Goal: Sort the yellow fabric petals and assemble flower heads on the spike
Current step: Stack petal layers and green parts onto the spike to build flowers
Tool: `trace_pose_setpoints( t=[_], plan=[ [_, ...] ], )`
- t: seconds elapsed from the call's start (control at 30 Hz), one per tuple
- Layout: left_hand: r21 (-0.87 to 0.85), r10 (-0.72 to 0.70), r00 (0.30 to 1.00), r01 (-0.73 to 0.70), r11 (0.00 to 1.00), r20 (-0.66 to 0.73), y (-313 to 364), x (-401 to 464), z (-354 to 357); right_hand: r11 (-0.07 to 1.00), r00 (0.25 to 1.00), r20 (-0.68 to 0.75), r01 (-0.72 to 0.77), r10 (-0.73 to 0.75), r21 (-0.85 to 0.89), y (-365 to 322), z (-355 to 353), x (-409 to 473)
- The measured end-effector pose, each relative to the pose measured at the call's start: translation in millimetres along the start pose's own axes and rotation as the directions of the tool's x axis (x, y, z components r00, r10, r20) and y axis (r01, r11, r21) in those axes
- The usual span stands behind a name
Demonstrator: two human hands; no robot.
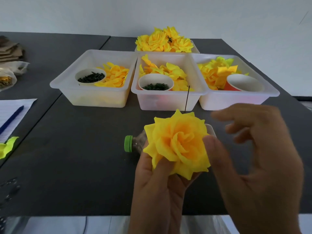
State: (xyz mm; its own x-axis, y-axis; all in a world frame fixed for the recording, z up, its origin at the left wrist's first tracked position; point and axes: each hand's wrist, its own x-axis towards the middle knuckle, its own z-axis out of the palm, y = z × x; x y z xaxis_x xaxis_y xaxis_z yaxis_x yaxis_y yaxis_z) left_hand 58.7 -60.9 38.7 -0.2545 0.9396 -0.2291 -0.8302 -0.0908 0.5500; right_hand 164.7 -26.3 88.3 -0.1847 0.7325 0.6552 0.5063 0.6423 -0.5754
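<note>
Both hands: left (pixel 158 179) grips flower head (pixel 177 146); right (pixel 253 157) loose, thumb touching petals; no legible writing.

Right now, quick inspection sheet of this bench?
Surface: dark table.
Job's things: finished flower; spike upright behind it; three tubs of petals; finished flowers in a back tub.
Clutter: bottle on its side, pen on paper, cardboard far left.
Grippers: left hand holds the flower; right hand open, blurred, thumb at its edge.
Cables: nothing seen.
Surroundings: pale wall.
</note>
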Motion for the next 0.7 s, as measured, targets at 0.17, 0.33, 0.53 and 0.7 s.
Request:
trace_pose_setpoints(
  t=[0.17, 0.33, 0.53, 0.7],
  plan=[
    [0.101, 0.015, 0.999, -0.012, 0.995, -0.031, -2, 1, -10, 0.989, 0.983, 0.176, -0.033, 0.059, -0.146, 0, 9, -7],
    [0.176, 0.108, 0.992, -0.096, 0.980, -0.062, -9, 2, -12, 0.977, 0.982, 0.181, -0.022, 0.061, -0.210, -1, 20, -16],
    [0.217, 0.165, 0.986, -0.155, 0.964, -0.028, -14, 1, -11, 0.967, 0.993, 0.097, -0.035, 0.061, -0.252, -5, 25, -18],
    [0.227, 0.245, 0.969, -0.232, 0.946, -0.034, -14, -1, -6, 0.949, 0.995, 0.037, -0.077, 0.093, -0.304, -8, 28, -21]
  ],
)
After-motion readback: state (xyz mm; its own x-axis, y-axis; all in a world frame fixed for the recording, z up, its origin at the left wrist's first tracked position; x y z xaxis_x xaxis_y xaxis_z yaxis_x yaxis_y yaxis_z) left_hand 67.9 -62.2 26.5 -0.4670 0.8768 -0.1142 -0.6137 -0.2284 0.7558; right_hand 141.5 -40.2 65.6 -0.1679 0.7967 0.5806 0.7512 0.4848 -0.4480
